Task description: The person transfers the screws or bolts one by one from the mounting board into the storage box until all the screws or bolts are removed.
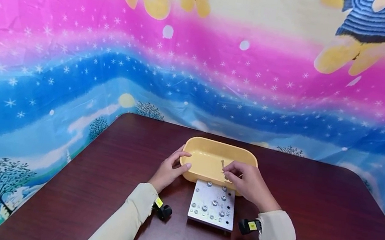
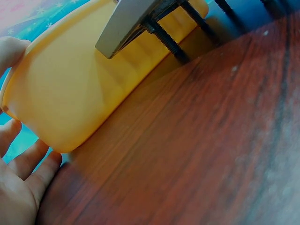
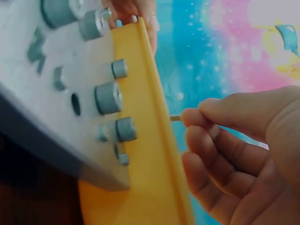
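Yellow rectangular plastic bin [image 1: 224, 144] with rounded corners, upright on the dark reddish-brown wooden tabletop [image 1: 307, 209], its left end gripped by the left hand [image 1: 168, 170]. Silver-grey square metal plate [image 1: 208, 196], level, just beside the bin's near wall; bolt heads and holes stud its face, threaded shanks project beneath. Slender metal rod [image 1: 222, 165], pinched in the right hand's [image 1: 248, 181] fingertips above the bin.

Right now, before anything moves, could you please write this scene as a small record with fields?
left hand: grips left end of yellow oblong plastic tray
right hand: pinches thin metal rod over the tray
near side of tray: silver rectangular metal plate with bolts, raised on threaded legs
surface: reddish-brown wood-grain table
background: pink-and-blue snowflake-print cloth
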A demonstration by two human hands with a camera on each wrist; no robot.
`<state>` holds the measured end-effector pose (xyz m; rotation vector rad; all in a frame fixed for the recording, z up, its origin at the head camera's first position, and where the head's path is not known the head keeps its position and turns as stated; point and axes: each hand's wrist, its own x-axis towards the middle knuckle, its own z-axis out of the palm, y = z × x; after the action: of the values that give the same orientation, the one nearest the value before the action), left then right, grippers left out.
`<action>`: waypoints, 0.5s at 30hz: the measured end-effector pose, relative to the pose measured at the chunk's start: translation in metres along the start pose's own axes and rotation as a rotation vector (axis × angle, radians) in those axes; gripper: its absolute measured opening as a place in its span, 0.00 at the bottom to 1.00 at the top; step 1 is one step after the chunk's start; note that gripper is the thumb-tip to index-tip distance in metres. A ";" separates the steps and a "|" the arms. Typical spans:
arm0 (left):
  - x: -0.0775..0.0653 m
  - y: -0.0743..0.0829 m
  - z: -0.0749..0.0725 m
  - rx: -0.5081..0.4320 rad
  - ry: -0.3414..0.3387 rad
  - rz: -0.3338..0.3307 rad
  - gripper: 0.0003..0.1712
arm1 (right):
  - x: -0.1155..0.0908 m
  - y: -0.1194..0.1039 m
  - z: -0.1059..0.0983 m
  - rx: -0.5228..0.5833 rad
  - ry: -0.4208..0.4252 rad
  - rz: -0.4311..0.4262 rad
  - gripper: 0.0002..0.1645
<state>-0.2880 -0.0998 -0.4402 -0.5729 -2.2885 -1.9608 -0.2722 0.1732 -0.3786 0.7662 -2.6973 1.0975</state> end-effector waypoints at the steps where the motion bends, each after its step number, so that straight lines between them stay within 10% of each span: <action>1: 0.000 0.000 0.000 0.002 0.002 0.001 0.26 | 0.001 0.003 0.001 0.006 0.013 0.005 0.05; 15: -0.001 -0.001 0.000 0.015 0.006 0.000 0.25 | 0.014 0.027 0.015 -0.039 0.088 0.061 0.05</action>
<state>-0.2878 -0.1002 -0.4412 -0.5645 -2.2972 -1.9415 -0.2961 0.1734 -0.4019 0.6180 -2.6761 1.0623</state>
